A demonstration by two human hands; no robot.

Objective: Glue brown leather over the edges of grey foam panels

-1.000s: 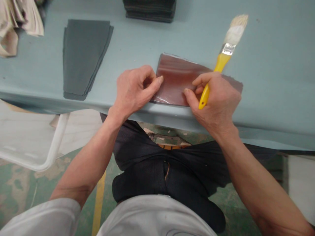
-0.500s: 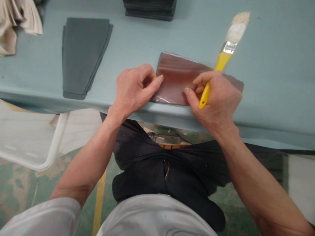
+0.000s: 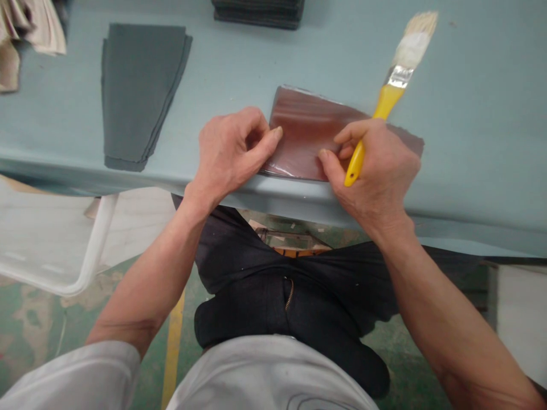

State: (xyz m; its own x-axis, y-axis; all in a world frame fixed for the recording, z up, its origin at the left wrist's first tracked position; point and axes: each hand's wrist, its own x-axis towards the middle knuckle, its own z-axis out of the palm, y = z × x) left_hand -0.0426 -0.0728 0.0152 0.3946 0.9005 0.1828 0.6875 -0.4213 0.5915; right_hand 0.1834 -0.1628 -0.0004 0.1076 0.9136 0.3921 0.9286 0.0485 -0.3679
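Observation:
A shiny reddish-brown sheet (image 3: 299, 134), wider at its left end, lies near the table's front edge, with a whitish line along its far edge. My left hand (image 3: 235, 148) is closed in a pinch at the sheet's left edge, thumb tip on top. In my right hand (image 3: 376, 165) is a paintbrush (image 3: 390, 99) with a yellow handle; its pale bristles, white with some coating, point up and away from me. The right thumb and fingertips also rest on the sheet near its middle, and that hand hides part of the right end.
Several dark grey tapered pieces (image 3: 143, 94) lie stacked at left on the blue-green table cover (image 3: 222, 62). A dark stack (image 3: 258, 11) stands at the back, and beige strips (image 3: 43, 25) lie at the far left. Below the table edge at left is a white plastic tray (image 3: 92, 245).
Hardly anything differs. The view has shifted a little, so the table's things appear slightly higher and further left. Both hands keep the same pose on the sheet.

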